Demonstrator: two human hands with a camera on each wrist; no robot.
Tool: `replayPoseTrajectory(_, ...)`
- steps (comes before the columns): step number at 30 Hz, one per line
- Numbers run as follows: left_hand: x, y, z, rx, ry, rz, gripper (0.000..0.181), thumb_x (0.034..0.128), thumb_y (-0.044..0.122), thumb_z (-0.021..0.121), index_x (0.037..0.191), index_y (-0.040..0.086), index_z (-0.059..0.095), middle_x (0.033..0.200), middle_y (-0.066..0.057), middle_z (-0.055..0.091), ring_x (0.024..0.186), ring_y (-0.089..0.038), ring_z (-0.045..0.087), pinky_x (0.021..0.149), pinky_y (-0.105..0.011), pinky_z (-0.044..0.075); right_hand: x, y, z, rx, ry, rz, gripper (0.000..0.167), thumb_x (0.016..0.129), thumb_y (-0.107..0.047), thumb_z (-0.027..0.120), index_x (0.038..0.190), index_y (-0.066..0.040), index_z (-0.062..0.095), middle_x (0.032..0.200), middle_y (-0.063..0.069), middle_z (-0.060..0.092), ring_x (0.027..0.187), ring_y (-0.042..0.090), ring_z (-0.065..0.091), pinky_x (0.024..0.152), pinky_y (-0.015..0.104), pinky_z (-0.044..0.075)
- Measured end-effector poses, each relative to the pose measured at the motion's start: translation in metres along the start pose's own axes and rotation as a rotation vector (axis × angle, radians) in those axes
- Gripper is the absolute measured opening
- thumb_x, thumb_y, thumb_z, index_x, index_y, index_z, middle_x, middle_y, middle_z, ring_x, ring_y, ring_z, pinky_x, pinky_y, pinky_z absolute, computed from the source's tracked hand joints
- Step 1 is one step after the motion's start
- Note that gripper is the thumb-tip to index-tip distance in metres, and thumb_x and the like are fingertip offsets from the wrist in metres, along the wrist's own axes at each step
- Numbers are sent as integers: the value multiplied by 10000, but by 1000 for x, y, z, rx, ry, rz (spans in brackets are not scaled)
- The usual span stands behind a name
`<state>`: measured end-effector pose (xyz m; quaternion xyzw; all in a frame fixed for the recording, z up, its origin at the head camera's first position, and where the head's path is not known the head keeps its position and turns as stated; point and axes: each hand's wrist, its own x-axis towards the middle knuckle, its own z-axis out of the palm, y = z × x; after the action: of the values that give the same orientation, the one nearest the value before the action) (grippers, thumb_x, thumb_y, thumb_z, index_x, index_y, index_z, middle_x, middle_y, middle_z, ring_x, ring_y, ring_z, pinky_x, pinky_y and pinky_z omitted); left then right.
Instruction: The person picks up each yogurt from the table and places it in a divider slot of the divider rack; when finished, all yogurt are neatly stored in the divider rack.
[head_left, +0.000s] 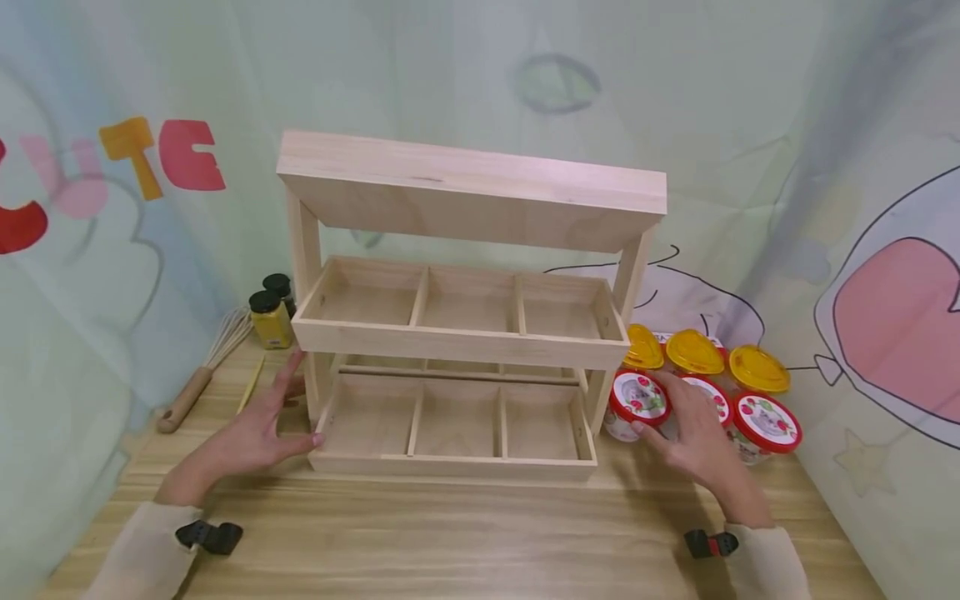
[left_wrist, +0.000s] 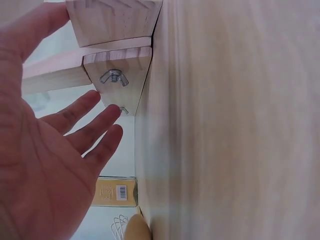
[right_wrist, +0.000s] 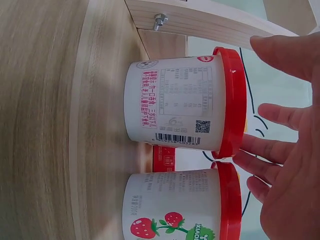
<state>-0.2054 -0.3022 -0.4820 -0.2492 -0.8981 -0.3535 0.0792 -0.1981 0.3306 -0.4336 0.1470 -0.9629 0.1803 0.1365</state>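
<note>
One round white tub with a red lid (head_left: 636, 402) stands on the brown wooden table (head_left: 450, 533), just beside the pale wooden rack (head_left: 461, 343). The right grip (head_left: 693, 429) is spread at its lid, the left grip (head_left: 255, 429) spread at the rack. I guess it's light and squashy; hold the rim. There's room in front.

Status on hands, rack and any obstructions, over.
Left hand beside rack, thumb at lower tray. Right hand at rack-side tub, fingers loose, contact unclear. Rack upright between hands. Other tubs crowd right hand.
</note>
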Motion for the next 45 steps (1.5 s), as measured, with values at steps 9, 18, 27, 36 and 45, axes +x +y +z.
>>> replayPoseTrajectory(9, 0, 5, -2, -19, -32, 5, 1383, 847, 155, 907, 1708, 202, -175, 1535, -423, 450, 1147, -480, 728, 895, -330, 623, 1, -1, 2, -12, -34, 23, 784, 870, -353, 812, 1527, -77, 487, 1589, 242, 509, 1474, 487, 431, 1223, 778, 289)
replayPoseTrajectory(18, 1, 6, 2, -29, -43, -21, 1362, 872, 153, 881, 1701, 205, -199, 1514, -439, 454, 1102, -452, 747, 869, -398, 652, 3, -4, 4, -5, -64, 45, 657, 828, -264, 870, 1403, -76, 612, 1609, 265, 486, 1498, 507, 402, 1225, 779, 265)
replayPoseTrajectory(27, 0, 5, 2, -22, -56, -46, 1352, 886, 174, 866, 1697, 216, -216, 1516, -430, 444, 1085, -429, 754, 870, -380, 646, 6, -4, 10, -5, -47, 47, 642, 803, -164, 918, 1366, -65, 626, 1596, 275, 495, 1487, 505, 415, 1220, 754, 278)
replayPoseTrajectory(36, -1, 6, 0, -29, -60, -62, 1340, 892, 165, 853, 1696, 225, -218, 1518, -449, 431, 1080, -425, 753, 864, -358, 645, 6, -3, 16, 24, 0, 42, 544, 792, -49, 899, 1279, -16, 660, 1601, 278, 496, 1460, 531, 438, 1195, 780, 340)
replayPoseTrajectory(45, -1, 6, 0, -35, -53, -47, 1346, 887, 150, 858, 1696, 215, -217, 1520, -449, 433, 1064, -427, 761, 858, -421, 651, 5, 0, 20, 49, 42, 22, 540, 773, 0, 905, 1265, -10, 682, 1571, 270, 533, 1437, 526, 467, 1178, 778, 367)
